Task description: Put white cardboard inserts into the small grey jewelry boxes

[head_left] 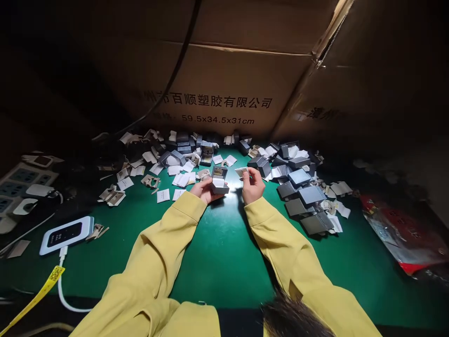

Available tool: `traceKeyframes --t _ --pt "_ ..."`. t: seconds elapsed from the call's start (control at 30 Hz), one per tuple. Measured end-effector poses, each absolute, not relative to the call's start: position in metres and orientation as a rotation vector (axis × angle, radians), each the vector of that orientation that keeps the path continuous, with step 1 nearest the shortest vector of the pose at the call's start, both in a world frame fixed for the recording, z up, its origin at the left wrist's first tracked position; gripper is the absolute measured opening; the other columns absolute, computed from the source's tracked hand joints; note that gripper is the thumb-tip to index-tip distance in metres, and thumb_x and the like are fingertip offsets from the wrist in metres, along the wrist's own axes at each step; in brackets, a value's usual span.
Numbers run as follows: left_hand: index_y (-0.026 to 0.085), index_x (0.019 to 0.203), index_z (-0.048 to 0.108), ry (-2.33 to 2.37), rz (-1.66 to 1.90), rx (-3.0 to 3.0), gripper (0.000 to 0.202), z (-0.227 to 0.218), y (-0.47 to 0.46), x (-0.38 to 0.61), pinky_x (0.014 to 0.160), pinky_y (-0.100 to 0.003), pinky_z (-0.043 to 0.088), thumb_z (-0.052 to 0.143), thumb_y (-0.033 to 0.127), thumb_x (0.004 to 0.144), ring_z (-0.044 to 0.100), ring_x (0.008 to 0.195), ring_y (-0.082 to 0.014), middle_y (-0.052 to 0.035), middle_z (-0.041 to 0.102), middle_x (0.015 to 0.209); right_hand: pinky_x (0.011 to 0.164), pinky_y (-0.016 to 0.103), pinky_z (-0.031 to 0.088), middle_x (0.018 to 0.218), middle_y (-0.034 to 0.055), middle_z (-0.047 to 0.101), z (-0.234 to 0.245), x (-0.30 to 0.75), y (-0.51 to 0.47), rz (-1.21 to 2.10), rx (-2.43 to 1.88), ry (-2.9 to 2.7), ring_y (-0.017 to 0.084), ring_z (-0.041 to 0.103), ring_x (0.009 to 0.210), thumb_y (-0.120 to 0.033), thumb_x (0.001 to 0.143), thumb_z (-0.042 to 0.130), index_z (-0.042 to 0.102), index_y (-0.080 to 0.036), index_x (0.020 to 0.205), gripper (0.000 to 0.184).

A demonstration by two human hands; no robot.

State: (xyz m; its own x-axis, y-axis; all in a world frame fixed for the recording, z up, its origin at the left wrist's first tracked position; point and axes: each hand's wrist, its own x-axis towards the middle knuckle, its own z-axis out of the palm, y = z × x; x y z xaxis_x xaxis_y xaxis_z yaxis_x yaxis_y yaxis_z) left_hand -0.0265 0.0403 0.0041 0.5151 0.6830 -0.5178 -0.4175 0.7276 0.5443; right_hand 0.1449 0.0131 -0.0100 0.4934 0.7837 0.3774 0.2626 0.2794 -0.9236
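My left hand [203, 189] is closed around a small grey hinged box [219, 182] whose lid stands open, held just above the green table [224, 252]. My right hand [251, 185] pinches a small white card [242, 171] beside the box, a little to its right. Both arms wear yellow sleeves. The two hands are a few centimetres apart over the middle of the table.
Piles of grey boxes [301, 187] lie at the right, more boxes and white cards [175, 159] at the back. Big cardboard cartons [224, 89] wall the rear. A white device [66, 233] with cable, a power strip [21, 182] at left, a red bag [403, 234] at right.
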Motion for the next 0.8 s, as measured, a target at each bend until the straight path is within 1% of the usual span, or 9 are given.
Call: traceKeyframes --t 0.07,0.13,0.23,0.27,0.4,0.5,0.63,0.8 --pt "0.007 0.115 0.055 0.800 0.679 0.380 0.035 0.002 0.041 -0.026 0.071 -0.037 0.057 0.034 0.025 0.093 0.068 0.087 -0.0252 -0.0163 0.070 0.094 0.067 0.032 0.056 0.095 0.0081 0.063 -0.005 0.138 0.006 0.400 -1.237 -1.131 0.018 0.061 0.084 -0.041 0.088 0.047 0.062 -0.020 0.094 0.027" --pt "0.008 0.114 0.057 0.800 0.675 0.392 0.034 0.001 0.041 -0.026 0.071 -0.037 0.057 0.037 0.028 0.093 0.068 0.086 -0.0246 -0.0164 0.069 0.095 0.070 0.035 0.056 0.095 0.0099 0.062 -0.001 0.132 0.002 0.347 -1.201 -1.241 0.020 0.060 0.090 -0.038 0.089 0.047 0.065 -0.020 0.091 0.026" --pt "0.012 0.110 0.059 0.796 0.656 0.413 0.031 0.000 0.040 -0.026 0.072 -0.038 0.058 0.042 0.031 0.093 0.068 0.083 -0.0229 -0.0148 0.069 0.094 0.080 0.039 0.053 0.086 0.0092 0.063 0.000 0.127 0.000 0.204 -1.186 -1.401 0.021 0.058 0.087 -0.035 0.088 0.052 0.070 -0.021 0.086 0.023" --pt "0.014 0.109 0.060 0.803 0.656 0.421 0.030 -0.001 0.040 -0.026 0.072 -0.038 0.058 0.044 0.032 0.092 0.067 0.081 -0.0222 -0.0137 0.069 0.093 0.081 0.039 0.052 0.083 0.0084 0.063 0.000 0.127 0.001 0.161 -1.182 -1.447 0.021 0.058 0.085 -0.033 0.088 0.054 0.071 -0.022 0.086 0.021" --pt "0.014 0.109 0.059 0.841 0.683 0.435 0.027 -0.001 0.038 -0.026 0.072 -0.041 0.059 0.047 0.030 0.092 0.067 0.078 -0.0214 -0.0105 0.068 0.086 0.074 0.035 0.051 0.079 0.0064 0.065 -0.006 0.128 0.006 0.056 -1.156 -1.525 0.019 0.057 0.078 -0.028 0.088 0.056 0.073 -0.024 0.089 0.018" --pt "0.014 0.110 0.059 0.803 0.703 0.475 0.026 0.002 0.035 -0.026 0.073 -0.043 0.059 0.053 0.029 0.089 0.067 0.081 -0.0228 -0.0105 0.067 0.088 0.072 0.034 0.051 0.080 0.0056 0.067 -0.010 0.130 0.009 0.032 -1.151 -1.520 0.018 0.058 0.076 -0.027 0.088 0.058 0.074 -0.025 0.090 0.016" --pt "0.018 0.106 0.061 0.760 0.695 0.546 0.024 0.004 0.032 -0.029 0.076 -0.045 0.058 0.061 0.028 0.085 0.067 0.082 -0.0224 -0.0095 0.067 0.092 0.071 0.033 0.052 0.083 0.0054 0.068 -0.012 0.134 0.010 0.066 -1.099 -1.516 0.017 0.061 0.075 -0.025 0.087 0.058 0.074 -0.026 0.094 0.017" --pt "0.018 0.106 0.061 0.759 0.665 0.575 0.025 0.003 0.031 -0.029 0.074 -0.045 0.058 0.061 0.031 0.085 0.067 0.080 -0.0225 -0.0083 0.066 0.089 0.072 0.031 0.054 0.086 0.0048 0.071 -0.010 0.134 0.009 0.143 -1.118 -1.502 0.016 0.064 0.077 -0.028 0.087 0.059 0.073 -0.024 0.092 0.015"
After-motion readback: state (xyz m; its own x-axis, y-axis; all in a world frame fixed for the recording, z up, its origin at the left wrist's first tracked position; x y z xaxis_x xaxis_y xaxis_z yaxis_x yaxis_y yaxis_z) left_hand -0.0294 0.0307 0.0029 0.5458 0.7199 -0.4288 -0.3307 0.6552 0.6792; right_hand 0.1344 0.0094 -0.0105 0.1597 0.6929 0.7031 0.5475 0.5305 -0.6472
